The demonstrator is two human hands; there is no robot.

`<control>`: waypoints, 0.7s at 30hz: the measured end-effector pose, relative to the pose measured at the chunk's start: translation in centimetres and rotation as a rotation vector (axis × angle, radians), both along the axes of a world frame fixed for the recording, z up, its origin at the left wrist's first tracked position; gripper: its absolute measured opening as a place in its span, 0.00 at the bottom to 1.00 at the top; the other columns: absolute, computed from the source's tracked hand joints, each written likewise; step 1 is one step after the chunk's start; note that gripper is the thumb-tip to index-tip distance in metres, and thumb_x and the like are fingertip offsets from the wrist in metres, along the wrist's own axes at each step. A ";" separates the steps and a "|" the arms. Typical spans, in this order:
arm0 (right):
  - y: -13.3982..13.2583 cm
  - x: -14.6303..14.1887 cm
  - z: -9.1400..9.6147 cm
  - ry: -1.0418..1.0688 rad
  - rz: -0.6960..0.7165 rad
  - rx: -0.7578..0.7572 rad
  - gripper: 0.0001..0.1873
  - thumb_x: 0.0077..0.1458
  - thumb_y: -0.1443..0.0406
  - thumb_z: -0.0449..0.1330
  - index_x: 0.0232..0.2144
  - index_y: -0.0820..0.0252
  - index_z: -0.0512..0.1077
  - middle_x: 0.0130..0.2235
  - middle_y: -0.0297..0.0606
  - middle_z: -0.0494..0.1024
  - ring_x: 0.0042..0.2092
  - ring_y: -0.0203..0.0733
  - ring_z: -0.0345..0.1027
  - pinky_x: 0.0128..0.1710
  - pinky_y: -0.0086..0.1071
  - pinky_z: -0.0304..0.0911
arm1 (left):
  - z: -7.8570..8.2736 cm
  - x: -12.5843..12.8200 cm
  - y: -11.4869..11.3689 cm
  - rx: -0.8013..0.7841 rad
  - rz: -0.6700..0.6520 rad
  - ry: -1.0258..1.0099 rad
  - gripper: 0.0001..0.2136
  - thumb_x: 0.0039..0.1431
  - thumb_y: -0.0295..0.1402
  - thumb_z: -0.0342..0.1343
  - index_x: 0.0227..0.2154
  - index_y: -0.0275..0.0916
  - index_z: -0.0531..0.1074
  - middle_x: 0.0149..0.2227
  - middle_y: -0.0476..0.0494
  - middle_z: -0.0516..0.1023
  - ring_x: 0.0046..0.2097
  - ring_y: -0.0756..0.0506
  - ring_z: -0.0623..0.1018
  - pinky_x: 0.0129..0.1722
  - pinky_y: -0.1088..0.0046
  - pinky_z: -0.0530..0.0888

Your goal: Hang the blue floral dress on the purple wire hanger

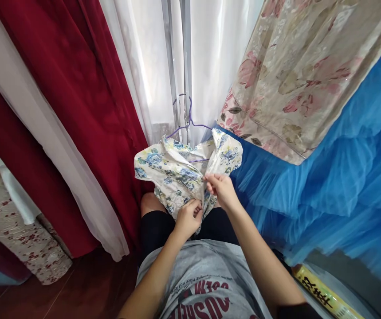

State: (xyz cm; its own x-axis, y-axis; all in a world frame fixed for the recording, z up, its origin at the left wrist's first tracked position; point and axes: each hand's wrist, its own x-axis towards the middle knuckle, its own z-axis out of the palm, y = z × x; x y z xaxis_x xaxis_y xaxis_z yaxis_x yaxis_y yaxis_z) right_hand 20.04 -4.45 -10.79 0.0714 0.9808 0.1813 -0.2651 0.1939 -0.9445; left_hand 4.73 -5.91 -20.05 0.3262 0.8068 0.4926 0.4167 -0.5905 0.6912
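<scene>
A white blouse with blue flowers (177,177) lies over my lap, its shoulders on a purple wire hanger (190,122). The hanger's hook points away from me, in front of a pair of grey metal poles. My right hand (220,188) pinches the front edge of the blouse just below the neckline. Lower down, my left hand (190,217) has its fingers closed on the same front opening. Any button between the fingers is too small to make out. The lower part of the blouse is hidden behind my hands.
Red curtain-like cloth (87,88) hangs at the left, and a pink floral garment (276,88) hangs at the upper right. Blue tulle (310,190) fills the right side. The grey poles (186,53) stand ahead. A yellow package (323,292) lies at the lower right.
</scene>
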 end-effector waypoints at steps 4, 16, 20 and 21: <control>4.3 -0.5 6.1 0.015 0.018 0.092 0.16 0.48 0.57 0.69 0.22 0.63 0.73 0.16 0.28 0.66 0.17 0.27 0.51 0.16 0.25 0.44 | 1.8 -0.7 -0.3 0.031 0.060 0.262 0.06 0.58 0.24 0.54 0.31 0.42 0.70 0.32 0.47 0.74 0.31 0.46 0.73 0.31 0.72 0.63; 5.0 -2.1 10.5 -0.061 -0.028 0.263 0.11 0.59 0.62 0.62 0.26 0.60 0.71 0.17 0.28 0.69 0.17 0.29 0.56 0.17 0.25 0.48 | 3.2 -3.1 1.8 0.075 -0.078 0.151 0.03 0.65 0.33 0.59 0.38 0.40 0.74 0.41 0.43 0.77 0.44 0.43 0.78 0.46 0.68 0.72; 3.8 -2.1 10.0 -0.136 -0.062 0.325 0.09 0.60 0.65 0.59 0.27 0.58 0.69 0.16 0.29 0.69 0.17 0.31 0.57 0.19 0.26 0.50 | 10.8 -2.6 4.2 0.378 0.023 -0.174 0.13 0.71 0.37 0.53 0.54 0.42 0.70 0.42 0.43 0.76 0.43 0.45 0.77 0.44 0.69 0.72; 3.6 -2.1 10.0 -0.154 -0.068 0.346 0.09 0.60 0.65 0.59 0.27 0.58 0.69 0.17 0.29 0.69 0.17 0.31 0.57 0.19 0.26 0.51 | 12.8 -2.4 4.9 0.424 0.032 -0.203 0.15 0.72 0.37 0.51 0.59 0.43 0.67 0.41 0.43 0.76 0.42 0.46 0.76 0.44 0.69 0.72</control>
